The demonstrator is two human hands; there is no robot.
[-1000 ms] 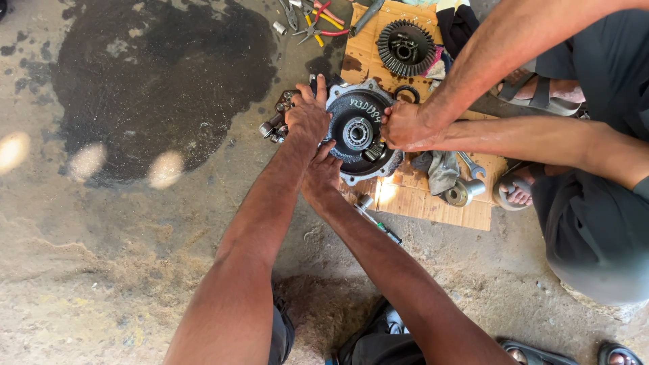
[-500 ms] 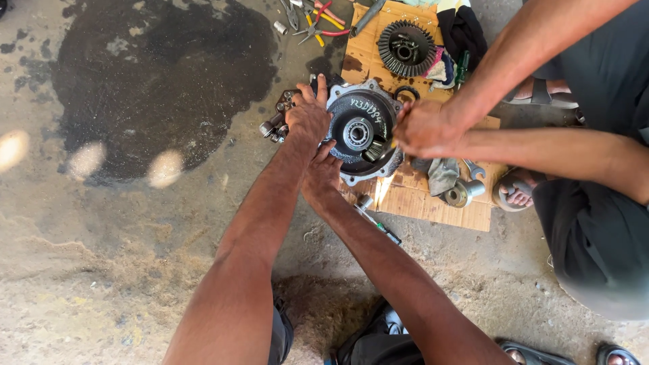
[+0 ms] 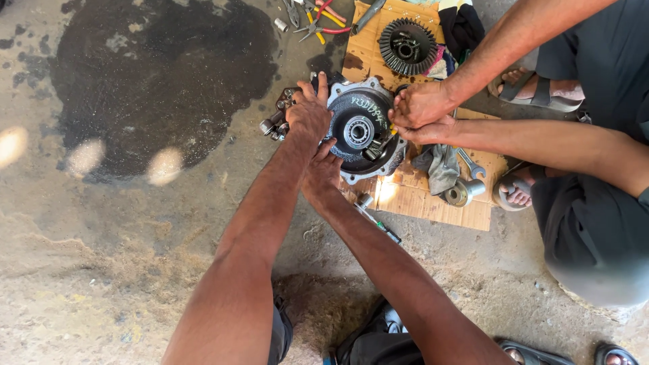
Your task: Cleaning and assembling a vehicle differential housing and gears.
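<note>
The left hand [image 3: 309, 115] lies spread over the upper left rim of the round dark metal housing [image 3: 362, 128], its fingers [image 3: 322, 84] flat on the flange rather than curled round it; the right hand [image 3: 322, 174] presses its fingers against the lower left rim, likewise resting on it without closing. The housing sits on the near end of a cardboard sheet [image 3: 419, 196] laid on the concrete floor [image 3: 135, 270]. Across the housing from both hands, a co-worker's two hands [image 3: 420, 111] bear on its right edge, so that side is crowded. Just left of the left hand's fingers lies a cluster of sockets [image 3: 277, 118], touching or nearly touching the rim. Beyond the fingertips, a toothed ring gear [image 3: 407, 46] lies on the cardboard, with pliers [image 3: 318, 17] near it. Below the right hand lies a screwdriver [image 3: 378, 223], and further right a grey rag [image 3: 439, 165] and a spanner [image 3: 471, 163]. Leftward, the floor is open and bears a broad dark oil stain [image 3: 155, 74].
</note>
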